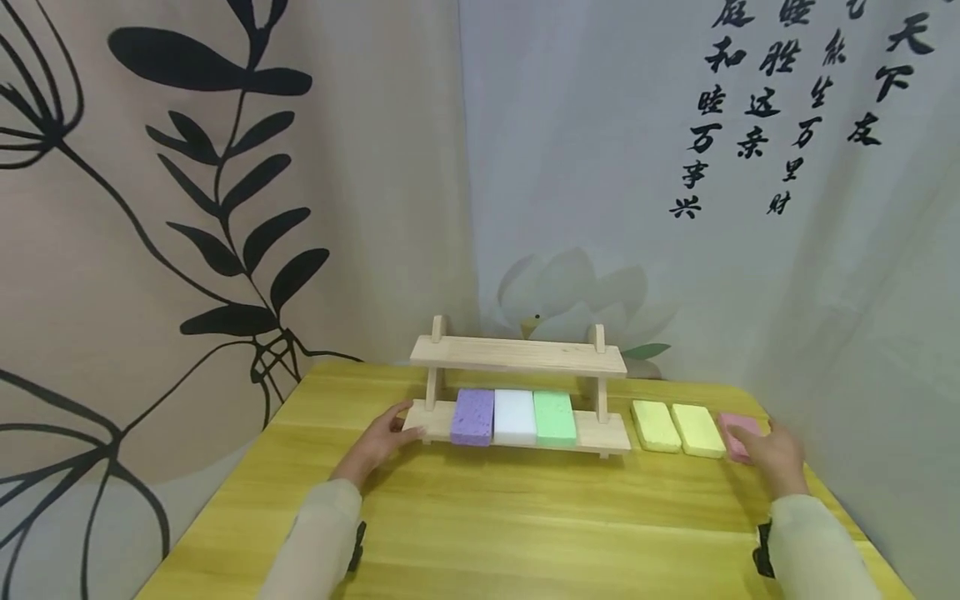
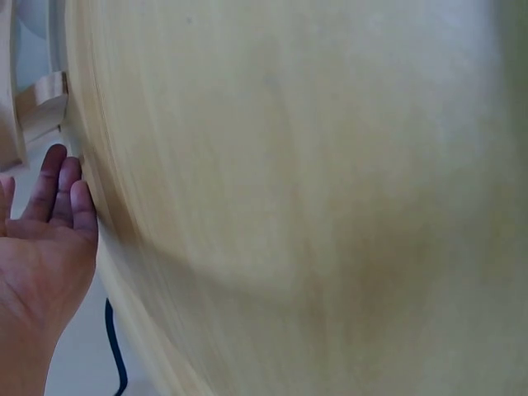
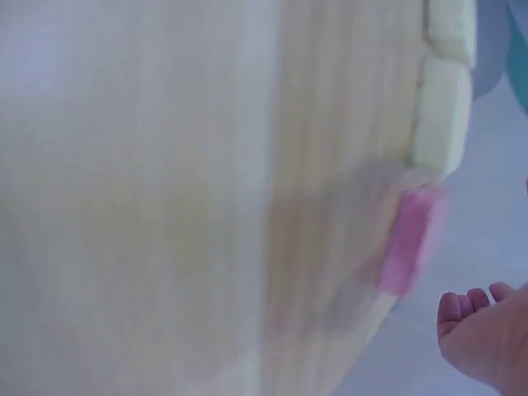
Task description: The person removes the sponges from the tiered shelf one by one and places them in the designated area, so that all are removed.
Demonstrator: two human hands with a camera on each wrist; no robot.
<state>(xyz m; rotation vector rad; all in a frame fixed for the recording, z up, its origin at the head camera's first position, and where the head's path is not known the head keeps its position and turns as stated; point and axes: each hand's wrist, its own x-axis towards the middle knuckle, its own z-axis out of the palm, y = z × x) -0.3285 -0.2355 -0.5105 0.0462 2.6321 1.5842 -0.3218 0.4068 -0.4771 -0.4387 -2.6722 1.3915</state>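
My left hand is at the left end of a two-tier wooden shelf, thumb in front of the lower board and fingers behind its end. In the left wrist view the fingers of this hand look nearly straight beside the shelf's end; firm contact cannot be made out. At the table's right side my right hand reaches over a pink sponge, partly covering it. The right wrist view has this hand apart from the pink sponge, with loosely bent fingers.
On the lower board stand a purple sponge, a white sponge and a green sponge side by side. Two pale yellow sponges lie between the shelf and the pink one. A printed curtain hangs behind the wooden table.
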